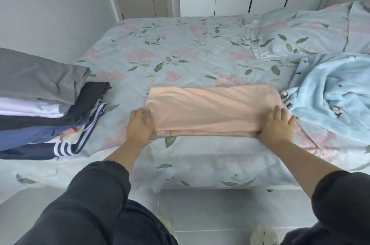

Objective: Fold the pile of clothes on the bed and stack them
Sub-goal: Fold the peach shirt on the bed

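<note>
— Fingers (pixel 144 114) of the left hand (pixel 140 125): how do they lie?
— Curled at the left end of the peach garment (pixel 212 108), centre of the frame. Whether they pinch that edge or merely press on it cannot be told from this angle. Those of the right hand (pixel 277 124) lie nearly straight and slightly spread, flat upon the garment's right end. They hold nothing and only press.
— Where does the garment lie?
— On the bed (pixel 180 48), near its lower edge, as a long flat band running left to right between the two hands, with its layers showing along the near side.
— How much of the task appears done?
— A good part, by judgement. At the left of the frame stands a folded stack (pixel 40 104): grey on top, then white, dark, blue and striped navy pieces. The peach garment looks folded lengthwise but too long for the stack. At least one fold end to end seems due, then its transfer onto the stack.
— And beyond it?
— At the right of the frame a pale blue fleece piece (pixel 330 92) lies crumpled and unfolded, just beside the right hand. It is probably the last of the pile.
</note>
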Demonstrator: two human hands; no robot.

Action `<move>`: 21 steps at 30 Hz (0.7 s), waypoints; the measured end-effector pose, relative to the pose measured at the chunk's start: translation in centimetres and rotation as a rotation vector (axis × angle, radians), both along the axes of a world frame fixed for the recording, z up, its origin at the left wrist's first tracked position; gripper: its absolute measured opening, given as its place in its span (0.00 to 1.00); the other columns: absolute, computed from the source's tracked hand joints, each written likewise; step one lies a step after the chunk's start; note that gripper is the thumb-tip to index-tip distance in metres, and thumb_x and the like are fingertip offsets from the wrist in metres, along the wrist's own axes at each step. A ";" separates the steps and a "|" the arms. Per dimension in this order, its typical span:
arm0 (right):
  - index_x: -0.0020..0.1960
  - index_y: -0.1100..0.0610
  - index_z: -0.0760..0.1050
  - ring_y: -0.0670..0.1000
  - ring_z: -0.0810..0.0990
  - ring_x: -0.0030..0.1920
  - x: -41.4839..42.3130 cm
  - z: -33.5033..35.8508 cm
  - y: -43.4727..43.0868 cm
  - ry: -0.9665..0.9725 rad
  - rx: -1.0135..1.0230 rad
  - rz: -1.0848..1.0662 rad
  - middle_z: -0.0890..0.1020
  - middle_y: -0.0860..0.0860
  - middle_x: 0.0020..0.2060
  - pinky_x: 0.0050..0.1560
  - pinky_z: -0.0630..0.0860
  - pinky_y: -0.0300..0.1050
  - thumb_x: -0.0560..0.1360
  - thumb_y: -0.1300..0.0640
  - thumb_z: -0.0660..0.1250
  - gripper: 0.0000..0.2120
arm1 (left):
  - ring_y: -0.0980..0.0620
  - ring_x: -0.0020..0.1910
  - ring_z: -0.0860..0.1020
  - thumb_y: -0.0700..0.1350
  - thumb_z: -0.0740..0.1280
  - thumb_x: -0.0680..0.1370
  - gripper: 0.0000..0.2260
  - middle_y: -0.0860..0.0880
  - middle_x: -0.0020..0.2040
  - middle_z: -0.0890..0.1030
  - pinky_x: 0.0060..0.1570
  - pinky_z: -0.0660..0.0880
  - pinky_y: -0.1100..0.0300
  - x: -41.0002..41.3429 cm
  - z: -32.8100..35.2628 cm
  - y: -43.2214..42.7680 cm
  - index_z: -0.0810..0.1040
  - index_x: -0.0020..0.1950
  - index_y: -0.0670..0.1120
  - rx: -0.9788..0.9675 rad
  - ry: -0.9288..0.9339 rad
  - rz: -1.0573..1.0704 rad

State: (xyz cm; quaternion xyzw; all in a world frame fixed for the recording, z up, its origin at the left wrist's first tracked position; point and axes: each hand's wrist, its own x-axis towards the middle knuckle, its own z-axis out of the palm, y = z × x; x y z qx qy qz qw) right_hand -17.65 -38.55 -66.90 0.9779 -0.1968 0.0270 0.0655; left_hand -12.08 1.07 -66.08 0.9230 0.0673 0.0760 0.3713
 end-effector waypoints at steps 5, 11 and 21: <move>0.77 0.52 0.46 0.54 0.47 0.77 1.3 -1.1 6.1 0.197 0.246 0.366 0.47 0.53 0.77 0.74 0.47 0.57 0.77 0.56 0.58 0.33 | 0.46 0.35 0.73 0.39 0.61 0.78 0.09 0.43 0.37 0.75 0.38 0.69 0.57 1.3 1.9 -0.6 0.74 0.38 0.40 -0.501 0.459 0.245; 0.77 0.46 0.40 0.52 0.43 0.77 1.3 -2.1 6.5 0.272 0.261 0.326 0.42 0.51 0.77 0.74 0.44 0.58 0.79 0.51 0.55 0.33 | 0.52 0.42 0.75 0.42 0.64 0.78 0.03 0.49 0.43 0.76 0.44 0.73 0.60 0.9 3.3 -0.9 0.75 0.50 0.44 -0.876 0.619 0.108; 0.77 0.45 0.40 0.51 0.43 0.77 1.3 -2.3 6.7 0.294 0.238 0.307 0.43 0.49 0.77 0.74 0.44 0.57 0.76 0.54 0.57 0.36 | 0.44 0.39 0.78 0.37 0.66 0.74 0.05 0.41 0.40 0.78 0.37 0.74 0.58 0.5 1.6 3.9 0.76 0.48 0.38 -0.069 0.480 0.193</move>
